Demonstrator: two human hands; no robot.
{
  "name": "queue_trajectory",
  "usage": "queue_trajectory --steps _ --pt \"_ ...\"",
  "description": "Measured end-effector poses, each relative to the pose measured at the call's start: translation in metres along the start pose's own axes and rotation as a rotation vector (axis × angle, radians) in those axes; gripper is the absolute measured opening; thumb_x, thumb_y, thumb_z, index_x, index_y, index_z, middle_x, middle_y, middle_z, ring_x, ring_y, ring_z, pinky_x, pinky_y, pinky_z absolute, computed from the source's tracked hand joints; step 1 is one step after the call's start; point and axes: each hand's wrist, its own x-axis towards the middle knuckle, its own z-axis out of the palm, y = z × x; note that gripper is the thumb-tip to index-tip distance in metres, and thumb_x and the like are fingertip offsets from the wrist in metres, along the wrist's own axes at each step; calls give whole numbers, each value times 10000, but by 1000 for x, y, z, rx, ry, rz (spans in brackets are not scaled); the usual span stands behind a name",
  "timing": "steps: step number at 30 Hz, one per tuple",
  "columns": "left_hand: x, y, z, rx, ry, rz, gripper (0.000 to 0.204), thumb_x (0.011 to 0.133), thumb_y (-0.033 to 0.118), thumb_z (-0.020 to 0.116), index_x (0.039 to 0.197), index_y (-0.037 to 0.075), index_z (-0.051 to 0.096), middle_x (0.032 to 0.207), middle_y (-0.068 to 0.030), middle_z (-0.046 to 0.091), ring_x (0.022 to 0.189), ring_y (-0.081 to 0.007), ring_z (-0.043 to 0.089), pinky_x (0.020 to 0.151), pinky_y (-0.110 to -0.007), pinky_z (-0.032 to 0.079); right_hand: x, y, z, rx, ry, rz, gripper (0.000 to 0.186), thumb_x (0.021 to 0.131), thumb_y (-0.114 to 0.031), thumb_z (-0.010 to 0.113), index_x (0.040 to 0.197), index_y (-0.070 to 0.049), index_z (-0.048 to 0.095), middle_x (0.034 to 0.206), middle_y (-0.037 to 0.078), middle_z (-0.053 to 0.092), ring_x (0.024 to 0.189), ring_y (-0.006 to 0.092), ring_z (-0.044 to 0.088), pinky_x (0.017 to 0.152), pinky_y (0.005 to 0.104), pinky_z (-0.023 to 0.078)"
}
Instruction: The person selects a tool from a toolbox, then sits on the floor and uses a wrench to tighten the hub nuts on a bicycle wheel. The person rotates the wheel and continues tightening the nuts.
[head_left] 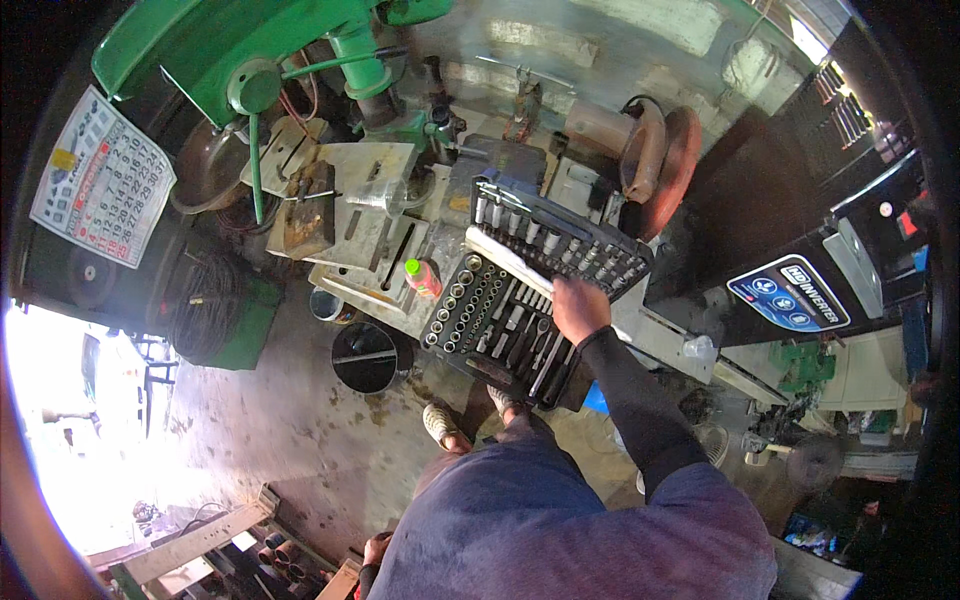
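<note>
An open tool case lies in front of me, its lower half filled with rows of sockets, bits and ratchet handles. More long sockets sit in the raised lid. Along the fold between the halves runs a long white strip. My right hand is closed at the strip's right end, over the case's edge; its fingertips are partly hidden. Low beside my body hangs my left hand, mostly covered by my clothing, near a piece of wood.
A green drill press stands at the far left over a slotted metal table. Beside the case is a pink bottle with a green cap. A black bucket stands on the floor. At right is a dark cabinet.
</note>
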Motion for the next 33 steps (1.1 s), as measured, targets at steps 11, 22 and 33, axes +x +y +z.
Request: queue_trajectory --steps 11,22,33 --pt "4 42 -65 -297 178 154 329 971 279 698 1086 -13 798 970 -159 824 911 -212 812 821 -357 637 -56 -40 19 44 -423 91 337 969 -179 594 1261 -38 684 1165 254 667 979 421 724 838 548 619" --pt "-27 64 -123 -146 81 71 421 924 308 785 1202 -8 786 1035 -170 828 941 -208 798 845 -353 634 37 -64 109 1925 -137 733 256 1061 -346 666 1112 -95 676 1018 92 733 956 245 718 856 414 601" --pt "-38 -12 -53 -358 70 -145 410 957 445 713 1111 80 816 1002 -84 831 893 -207 789 832 -383 620 167 2 165 2690 336 828 269 1032 -251 621 845 -66 675 776 89 643 715 238 625 643 393 527"
